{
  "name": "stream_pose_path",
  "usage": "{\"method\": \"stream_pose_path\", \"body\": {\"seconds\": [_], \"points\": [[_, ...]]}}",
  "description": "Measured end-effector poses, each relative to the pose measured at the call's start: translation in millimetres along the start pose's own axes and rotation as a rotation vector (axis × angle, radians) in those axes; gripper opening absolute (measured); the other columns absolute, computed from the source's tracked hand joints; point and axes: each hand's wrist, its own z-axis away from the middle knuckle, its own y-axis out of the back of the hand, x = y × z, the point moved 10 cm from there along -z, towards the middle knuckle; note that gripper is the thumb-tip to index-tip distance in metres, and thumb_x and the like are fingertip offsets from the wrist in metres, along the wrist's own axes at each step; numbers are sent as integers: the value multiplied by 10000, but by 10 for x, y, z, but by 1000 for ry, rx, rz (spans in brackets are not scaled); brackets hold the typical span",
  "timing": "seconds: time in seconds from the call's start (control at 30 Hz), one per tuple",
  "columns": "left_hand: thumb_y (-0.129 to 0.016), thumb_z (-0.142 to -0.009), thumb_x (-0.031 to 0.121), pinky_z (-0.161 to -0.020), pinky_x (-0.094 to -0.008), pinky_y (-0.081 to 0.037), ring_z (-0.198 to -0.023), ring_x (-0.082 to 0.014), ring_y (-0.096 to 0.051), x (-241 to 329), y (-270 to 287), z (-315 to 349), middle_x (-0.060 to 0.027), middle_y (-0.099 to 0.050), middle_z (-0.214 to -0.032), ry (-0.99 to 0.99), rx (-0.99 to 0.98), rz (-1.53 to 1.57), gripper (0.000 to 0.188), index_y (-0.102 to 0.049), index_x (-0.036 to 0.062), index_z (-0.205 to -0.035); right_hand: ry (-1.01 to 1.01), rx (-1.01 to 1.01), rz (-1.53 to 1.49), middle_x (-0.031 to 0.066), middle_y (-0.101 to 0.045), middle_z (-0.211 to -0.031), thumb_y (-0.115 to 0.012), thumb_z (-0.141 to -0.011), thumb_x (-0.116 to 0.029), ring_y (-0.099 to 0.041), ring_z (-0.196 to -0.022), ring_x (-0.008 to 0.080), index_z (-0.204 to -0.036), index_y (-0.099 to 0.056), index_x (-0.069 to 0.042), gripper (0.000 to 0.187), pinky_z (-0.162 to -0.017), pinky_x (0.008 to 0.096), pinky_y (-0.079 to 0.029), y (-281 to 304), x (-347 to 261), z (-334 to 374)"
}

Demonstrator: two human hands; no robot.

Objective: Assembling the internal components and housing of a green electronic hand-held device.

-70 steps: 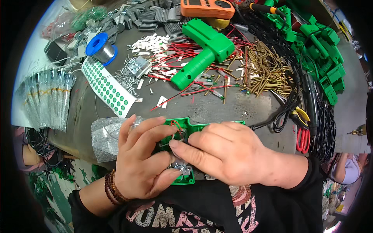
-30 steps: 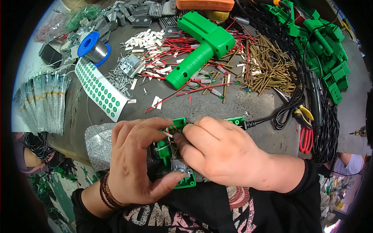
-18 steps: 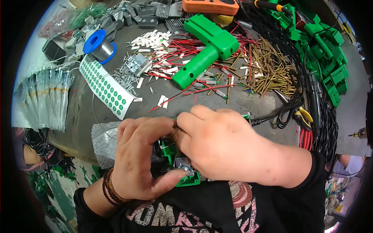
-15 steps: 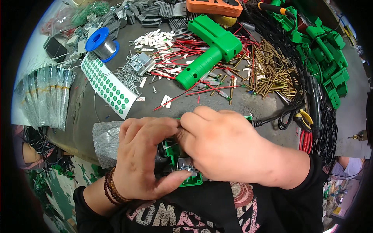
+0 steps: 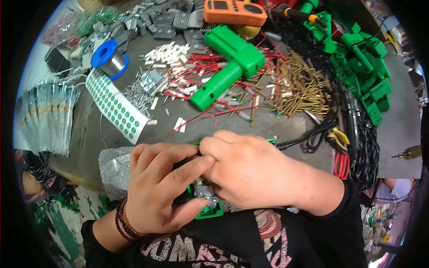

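- Grey counter (image 5: 286, 128) spreading beyond green housing (image 5: 211, 211).
- Metal block (image 5: 204, 191) sitting inside; housing still lying open.
- Left hand (image 5: 163, 185), right hand (image 5: 250, 172) curling over it; can't tell grip.

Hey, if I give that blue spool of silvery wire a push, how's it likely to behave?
The spool could roll if it ends up on its side, since its flanges are round. It's probably heavy for its size, given the metallic-looking wire wound around it. Those smooth-looking flanges may also feel slightly slippery.
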Motion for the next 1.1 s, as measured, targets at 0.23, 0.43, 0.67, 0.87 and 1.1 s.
{"method": "stream_pose_path", "body": {"seconds": [0.23,0.43,0.67,0.87,1.1], "points": [[-644,-760,290,-893,-447,-384,-993,-303,-554,6,-42,45,-80,-635,-1219,-32,16,-89,423,-741,130,-1140,-299,654,215,151,-709,-982,-692,-881,-266,-651,-995,354,-1037,-721,-20,293,-900,451,-514,1051,1363,126],[-599,-910,394,-894,-429,-376,-997,-280,-562,-8,-21,19,-81,-639,-1164,-35,20,-93,345,-744,149,-1106,-736,303,173,177,-724,-1002,-696,-778,-615,-697,-988,325,-1015,-739,-7,654,-905,435,-538,741,1872,-343],[-626,-897,421,-913,-433,-363,-1016,-285,-553,-16,2,31,-89,-630,-1218,-44,24,-39,359,-731,138,-1092,-550,685,-355,130,-728,-968,-747,-848,-376,-700,-892,225,-1123,-714,46,505,-811,337,-553,1163,1695,279],[-642,-885,388,-911,-423,-362,-981,-274,-539,-57,-42,-11,-68,-634,-1242,-52,-21,-20,347,-721,127,-1099,-440,516,-1606,223,-621,-1263,-723,-846,-377,-705,-916,277,-1467,-381,-9,798,-641,322,-572,516,1062,715],[-651,-860,340,-902,-421,-367,-972,-266,-538,-38,-78,-56,-39,-661,-1154,-78,-40,-39,354,-710,100,-1113,-178,596,-1588,149,-624,-1048,-647,-926,-215,-591,-703,163,-1463,-381,-50,621,-658,347,-529,567,786,932]]}}
